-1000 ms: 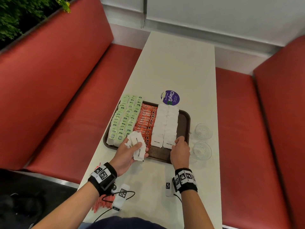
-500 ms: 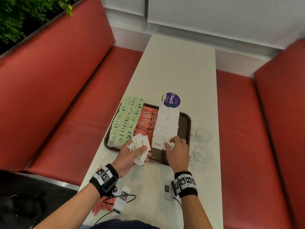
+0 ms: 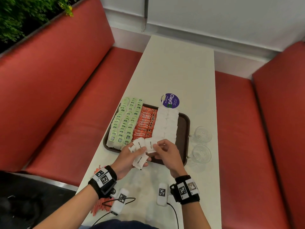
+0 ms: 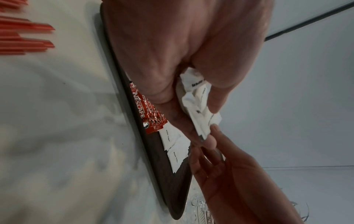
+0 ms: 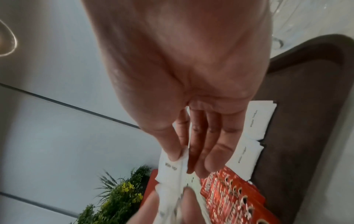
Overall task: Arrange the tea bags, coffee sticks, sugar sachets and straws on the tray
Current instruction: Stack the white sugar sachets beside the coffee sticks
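While the left hand (image 3: 130,158) grips a fanned bunch of white sugar sachets (image 3: 141,152), the right hand (image 3: 166,153) pinches one sachet at the top of that bunch.

Both hands hover over the near edge of the brown tray (image 3: 182,129); just beyond the fingertips lie two rows of sugar sachets, then red coffee sticks (image 3: 146,123) and green tea bags (image 3: 125,123) further left. Red straws (image 3: 100,204) lie on the white table (image 3: 173,71) behind the left wrist, and two glass cups (image 3: 202,144) stand right of the tray.
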`<state>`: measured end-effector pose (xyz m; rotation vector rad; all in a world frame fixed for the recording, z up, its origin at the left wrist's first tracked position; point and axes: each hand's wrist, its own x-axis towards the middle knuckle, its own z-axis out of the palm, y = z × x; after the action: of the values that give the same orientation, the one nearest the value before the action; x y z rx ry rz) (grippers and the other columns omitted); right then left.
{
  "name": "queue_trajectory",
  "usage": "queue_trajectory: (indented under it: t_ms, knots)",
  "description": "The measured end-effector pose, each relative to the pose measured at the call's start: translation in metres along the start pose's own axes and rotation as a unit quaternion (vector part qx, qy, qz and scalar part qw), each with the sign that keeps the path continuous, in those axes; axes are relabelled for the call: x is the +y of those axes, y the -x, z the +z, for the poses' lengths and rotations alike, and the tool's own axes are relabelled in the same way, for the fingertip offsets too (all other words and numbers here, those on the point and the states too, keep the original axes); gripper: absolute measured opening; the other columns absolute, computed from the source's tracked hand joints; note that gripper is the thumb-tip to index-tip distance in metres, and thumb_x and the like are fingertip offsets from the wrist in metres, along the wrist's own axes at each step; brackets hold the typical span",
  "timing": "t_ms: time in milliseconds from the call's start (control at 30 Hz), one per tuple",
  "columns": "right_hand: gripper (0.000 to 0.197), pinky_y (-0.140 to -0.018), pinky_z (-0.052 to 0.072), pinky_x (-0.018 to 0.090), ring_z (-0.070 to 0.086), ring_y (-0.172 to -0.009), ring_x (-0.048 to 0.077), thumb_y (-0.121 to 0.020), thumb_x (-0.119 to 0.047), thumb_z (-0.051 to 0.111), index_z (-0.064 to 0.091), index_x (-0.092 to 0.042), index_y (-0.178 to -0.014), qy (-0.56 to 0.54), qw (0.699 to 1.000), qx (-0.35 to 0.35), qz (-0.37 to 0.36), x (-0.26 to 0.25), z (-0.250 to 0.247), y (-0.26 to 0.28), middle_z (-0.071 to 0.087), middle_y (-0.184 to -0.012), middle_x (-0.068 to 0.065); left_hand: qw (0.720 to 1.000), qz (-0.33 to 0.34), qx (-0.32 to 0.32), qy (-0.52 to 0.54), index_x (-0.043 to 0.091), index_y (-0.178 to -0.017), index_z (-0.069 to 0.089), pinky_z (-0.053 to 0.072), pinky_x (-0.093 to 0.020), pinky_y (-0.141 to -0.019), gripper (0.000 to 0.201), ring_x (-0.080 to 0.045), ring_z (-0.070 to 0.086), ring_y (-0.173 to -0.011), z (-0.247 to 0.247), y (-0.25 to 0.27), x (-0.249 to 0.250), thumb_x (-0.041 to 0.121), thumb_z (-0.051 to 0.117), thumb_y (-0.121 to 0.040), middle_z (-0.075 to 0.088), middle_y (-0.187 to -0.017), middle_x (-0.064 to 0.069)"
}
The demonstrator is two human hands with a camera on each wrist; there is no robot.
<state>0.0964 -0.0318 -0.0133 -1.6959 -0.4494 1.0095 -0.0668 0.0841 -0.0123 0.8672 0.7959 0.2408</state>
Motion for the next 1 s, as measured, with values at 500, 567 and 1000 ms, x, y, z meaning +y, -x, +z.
queue_trajectory:
  t_ms: [500, 567, 1000]
  knots:
    - [0.020, -0.088, 0.053, 0.042, 0.063, -0.111, 0.027, -0.110, -0.031, 0.057, 0.066, -0.022, -0.125, 0.549, 0.833, -0.029, -0.062, 0.014, -0.011, -0.056, 0.058, -0.123, 0.002, 0.998, -0.036, 0.042, 0.038, 0.011, -0.141, 0.056, 0.065, -0.056, -0.082, 0.031, -0.044, 0.073, -0.103, -0.020, -0.003, -0.004, 0.021, 0.053, -0.113, 0.072, -0.123, -0.032]
    - [0.021, -0.088, 0.053, 0.042, 0.063, -0.114, 0.028, -0.110, -0.028, 0.055, 0.065, -0.021, -0.127, 0.571, 0.818, -0.026, -0.063, 0.019, -0.008, -0.059, 0.058, -0.126, 0.004, 0.998, -0.038, 0.045, 0.036, 0.009, -0.141, 0.056, 0.064, -0.057, -0.083, 0.031, -0.044, 0.072, -0.104, -0.021, -0.004, -0.005, 0.022, 0.054, -0.112, 0.071, -0.123, -0.033]
    - [0.016, -0.079, 0.059, 0.038, 0.054, -0.112, 0.020, -0.105, -0.025, 0.064, 0.060, -0.027, -0.120, 0.510, 0.846, 0.062, -0.139, 0.039, 0.008, -0.043, 0.054, -0.120, -0.001, 0.998, -0.041, 0.042, 0.037, 0.009, -0.141, 0.056, 0.066, -0.055, -0.080, 0.033, -0.046, 0.072, -0.106, -0.018, -0.006, -0.009, 0.022, 0.058, -0.111, 0.071, -0.124, -0.034]
